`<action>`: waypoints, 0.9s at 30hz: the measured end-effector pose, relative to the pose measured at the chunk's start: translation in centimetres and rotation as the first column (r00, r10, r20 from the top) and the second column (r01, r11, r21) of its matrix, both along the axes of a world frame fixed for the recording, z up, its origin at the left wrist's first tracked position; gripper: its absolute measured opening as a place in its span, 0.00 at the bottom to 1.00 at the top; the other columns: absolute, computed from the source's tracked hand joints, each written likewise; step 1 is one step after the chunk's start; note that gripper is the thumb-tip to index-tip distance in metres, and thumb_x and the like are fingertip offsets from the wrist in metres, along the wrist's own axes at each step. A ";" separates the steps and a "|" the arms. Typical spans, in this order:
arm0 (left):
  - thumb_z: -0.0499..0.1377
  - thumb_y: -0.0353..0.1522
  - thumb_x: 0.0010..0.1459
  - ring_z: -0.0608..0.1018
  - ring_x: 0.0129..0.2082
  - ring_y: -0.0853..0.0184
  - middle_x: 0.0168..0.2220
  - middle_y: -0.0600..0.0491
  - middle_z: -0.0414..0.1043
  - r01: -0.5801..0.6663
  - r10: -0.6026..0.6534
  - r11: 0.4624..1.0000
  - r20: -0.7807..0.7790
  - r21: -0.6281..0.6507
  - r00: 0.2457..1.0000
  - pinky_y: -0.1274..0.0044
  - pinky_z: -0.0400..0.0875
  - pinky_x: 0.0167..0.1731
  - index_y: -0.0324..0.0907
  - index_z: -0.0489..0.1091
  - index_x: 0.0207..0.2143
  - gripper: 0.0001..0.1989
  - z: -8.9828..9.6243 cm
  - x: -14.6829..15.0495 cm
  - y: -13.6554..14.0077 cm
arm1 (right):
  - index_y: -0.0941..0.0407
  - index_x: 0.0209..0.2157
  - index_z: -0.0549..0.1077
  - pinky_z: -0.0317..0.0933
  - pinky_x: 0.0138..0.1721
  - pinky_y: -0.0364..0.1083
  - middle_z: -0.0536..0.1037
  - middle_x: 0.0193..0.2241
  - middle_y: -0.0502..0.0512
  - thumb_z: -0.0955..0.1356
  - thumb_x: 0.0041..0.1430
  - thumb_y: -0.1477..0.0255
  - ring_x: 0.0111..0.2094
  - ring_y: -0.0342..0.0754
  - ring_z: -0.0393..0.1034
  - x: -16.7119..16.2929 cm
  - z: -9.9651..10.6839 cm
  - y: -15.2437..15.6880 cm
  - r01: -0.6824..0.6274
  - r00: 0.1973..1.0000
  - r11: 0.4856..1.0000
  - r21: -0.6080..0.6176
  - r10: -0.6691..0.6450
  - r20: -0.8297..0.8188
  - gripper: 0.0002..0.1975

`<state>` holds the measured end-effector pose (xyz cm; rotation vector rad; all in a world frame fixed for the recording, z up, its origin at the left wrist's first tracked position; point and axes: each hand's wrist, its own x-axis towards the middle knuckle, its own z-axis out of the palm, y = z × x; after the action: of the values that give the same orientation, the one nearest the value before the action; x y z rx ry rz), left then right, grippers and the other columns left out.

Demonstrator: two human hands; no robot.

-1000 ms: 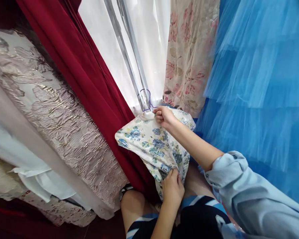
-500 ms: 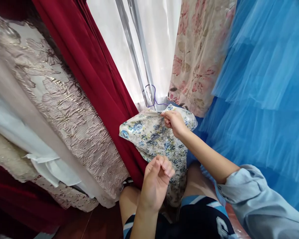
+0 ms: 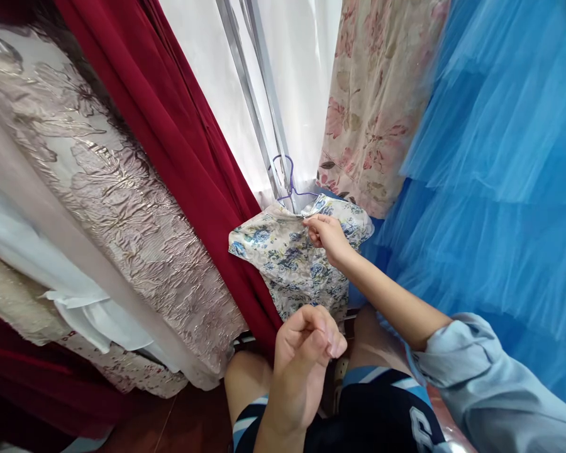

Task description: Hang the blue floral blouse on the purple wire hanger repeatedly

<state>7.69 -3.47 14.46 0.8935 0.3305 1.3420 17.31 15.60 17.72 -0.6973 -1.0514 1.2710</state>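
Note:
A white dress or top with blue flowers (image 3: 287, 255) hangs in front of me on a purple hanger (image 3: 290, 176). At the middle of its neckline my right hand (image 3: 327, 236) is closed, thumb and finger pinching the edge of the cloth. Nearer to me, my left hand (image 3: 306, 358) is raised in front of the garment's lower part and hides some of it. Its fingers are curled in, with the thumb against the fingertips. Anything between them is too small or hidden to make out.
Dark red cloth (image 3: 188, 145) and embossed pinkish fabric (image 3: 136, 207) hang at the left. A pink-flowered garment (image 3: 372, 126) and a layered blue tulle dress (image 3: 490, 170) hang on the right. Metal poles (image 3: 252, 82) stand behind, against white cloth. My knees flank the garment.
My left hand has come closer to me and slightly right, its fingers curling tighter. The garment's lower part has shifted back from between my legs. My right hand keeps its pinch at the neckline.

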 end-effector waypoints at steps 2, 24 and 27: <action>0.65 0.33 0.59 0.60 0.25 0.74 0.26 0.56 0.56 -0.104 0.105 0.994 -0.049 0.015 0.993 0.80 0.58 0.28 0.39 0.66 0.28 0.12 -0.1 0.3 -0.5 | 0.56 0.23 0.67 0.39 0.16 0.40 0.61 0.11 0.42 0.69 0.47 0.71 0.13 0.36 0.49 0.0 0.0 -0.1 0.001 1.000 1.000 -0.006 -0.001 -0.004 0.06; 0.55 0.35 0.65 0.66 0.21 0.71 0.22 0.59 0.63 -0.212 0.851 0.512 -0.456 0.833 0.261 0.80 0.57 0.23 0.42 0.69 0.36 0.06 5.2 -4.4 16.9 | 0.54 0.22 0.62 0.45 0.20 0.41 0.61 0.11 0.41 0.66 0.54 0.72 0.15 0.39 0.52 -0.1 -0.5 -1.3 0.035 0.994 0.958 0.286 -0.063 0.090 0.09; 0.55 0.35 0.65 0.64 0.18 0.72 0.19 0.60 0.60 -0.167 0.807 0.578 -0.529 0.799 0.263 0.80 0.56 0.22 0.43 0.65 0.33 0.08 5.6 -4.1 16.5 | 0.54 0.21 0.61 0.44 0.19 0.41 0.61 0.12 0.41 0.67 0.53 0.71 0.15 0.38 0.51 -0.3 -0.7 -0.4 0.074 0.996 0.964 0.255 -0.084 0.027 0.10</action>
<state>3.64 13.01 20.07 2.2485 1.1749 1.5038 17.01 15.23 16.99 -0.5620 -1.1813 1.0352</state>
